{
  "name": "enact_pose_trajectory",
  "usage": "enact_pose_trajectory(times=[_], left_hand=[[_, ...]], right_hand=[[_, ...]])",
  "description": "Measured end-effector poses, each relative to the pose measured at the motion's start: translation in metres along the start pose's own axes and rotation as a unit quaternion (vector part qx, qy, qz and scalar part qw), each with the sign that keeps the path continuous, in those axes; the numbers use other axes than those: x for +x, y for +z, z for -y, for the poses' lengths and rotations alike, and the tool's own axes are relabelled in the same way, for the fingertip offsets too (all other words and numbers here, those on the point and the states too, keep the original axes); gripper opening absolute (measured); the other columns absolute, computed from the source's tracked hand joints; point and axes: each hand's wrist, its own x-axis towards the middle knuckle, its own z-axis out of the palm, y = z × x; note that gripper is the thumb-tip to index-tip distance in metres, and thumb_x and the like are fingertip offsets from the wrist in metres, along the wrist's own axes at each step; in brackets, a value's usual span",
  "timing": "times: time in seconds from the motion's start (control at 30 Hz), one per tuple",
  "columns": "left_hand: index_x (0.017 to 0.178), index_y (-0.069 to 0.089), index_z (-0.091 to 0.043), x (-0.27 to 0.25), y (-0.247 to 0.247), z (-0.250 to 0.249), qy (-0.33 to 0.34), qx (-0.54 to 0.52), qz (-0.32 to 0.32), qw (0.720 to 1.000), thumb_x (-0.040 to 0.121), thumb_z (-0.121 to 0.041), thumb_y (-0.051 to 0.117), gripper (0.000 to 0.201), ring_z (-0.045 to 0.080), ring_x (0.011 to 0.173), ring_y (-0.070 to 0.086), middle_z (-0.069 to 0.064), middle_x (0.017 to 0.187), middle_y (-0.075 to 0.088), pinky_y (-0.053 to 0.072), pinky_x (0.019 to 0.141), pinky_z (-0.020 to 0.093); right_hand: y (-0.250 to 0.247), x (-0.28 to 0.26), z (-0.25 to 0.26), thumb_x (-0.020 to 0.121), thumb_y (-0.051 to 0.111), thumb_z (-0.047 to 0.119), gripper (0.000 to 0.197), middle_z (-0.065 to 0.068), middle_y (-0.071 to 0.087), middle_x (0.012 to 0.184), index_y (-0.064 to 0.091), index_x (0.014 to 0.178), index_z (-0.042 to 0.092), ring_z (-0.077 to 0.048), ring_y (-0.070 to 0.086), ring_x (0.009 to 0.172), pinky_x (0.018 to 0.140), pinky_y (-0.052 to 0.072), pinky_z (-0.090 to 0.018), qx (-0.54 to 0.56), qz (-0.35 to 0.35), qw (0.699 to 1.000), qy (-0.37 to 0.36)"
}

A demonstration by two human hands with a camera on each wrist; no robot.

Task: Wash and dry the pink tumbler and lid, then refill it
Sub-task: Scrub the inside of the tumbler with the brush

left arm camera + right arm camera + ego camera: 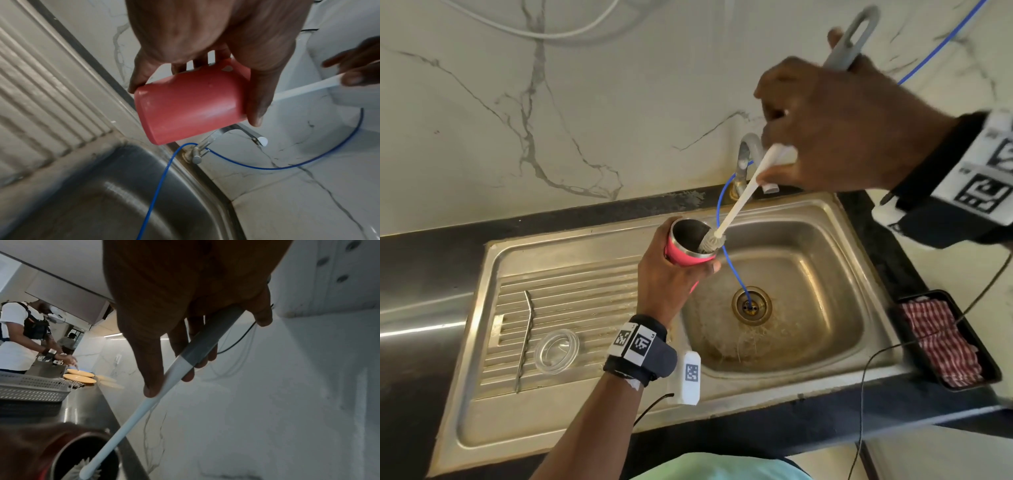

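My left hand (671,274) grips the pink tumbler (685,255) tilted over the left edge of the sink basin (808,349); its steel mouth faces up and right. In the left wrist view the fingers wrap the tumbler (191,105) from behind. My right hand (835,130) holds a long bottle brush (739,202) by its grey and white handle. The bristle head (710,241) sits at the tumbler's rim, partly inside. The right wrist view shows the brush (144,404) running down into the tumbler's mouth (82,457). The clear round lid (556,351) lies on the drainboard.
A metal straw (525,339) lies on the ribbed drainboard (585,294) beside the lid. The tap (744,161) stands behind the basin, and a thin blue tube (736,277) runs into the drain (751,305). A black tray with a red checked cloth (941,342) sits at the right.
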Motion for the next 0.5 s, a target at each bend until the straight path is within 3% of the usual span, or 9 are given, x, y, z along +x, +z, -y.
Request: enact_pose_trajectory(times=[0.07,0.23,0.5], left_hand=[[0.130,0.066,-0.032,-0.001,-0.001,0.000,0.003,-0.003,0.002,1.000,0.062,-0.018,0.102,0.078,0.011,0.113,0.070,-0.012,0.120,0.075,0.060,0.099,0.046],[0.131,0.066,-0.030,0.002,0.009,-0.015,0.024,-0.023,0.003,0.999,0.059,-0.014,0.103,0.082,0.010,0.113,0.070,-0.012,0.120,0.074,0.060,0.098,0.037],[0.123,0.069,-0.033,-0.002,0.005,0.000,-0.017,-0.016,-0.006,1.000,0.060,-0.011,0.101,0.074,0.006,0.109,0.070,-0.014,0.116,0.076,0.058,0.100,0.044]], right_hand=[[-0.006,0.000,-0.002,0.088,0.060,0.059,0.049,-0.011,0.060,0.113,0.077,0.096,0.014,-0.032,0.051,0.126,0.106,0.031,-0.080,-0.002,0.002,1.000,-0.006],[0.023,0.004,0.033,0.088,0.062,0.059,0.047,-0.009,0.057,0.109,0.072,0.088,0.013,-0.030,0.051,0.123,0.102,0.036,-0.076,-0.024,0.022,0.999,-0.018],[-0.015,0.002,0.004,0.090,0.055,0.062,0.053,-0.013,0.059,0.113,0.074,0.098,0.012,-0.034,0.050,0.124,0.105,0.036,-0.076,-0.025,0.015,1.000,-0.002]])
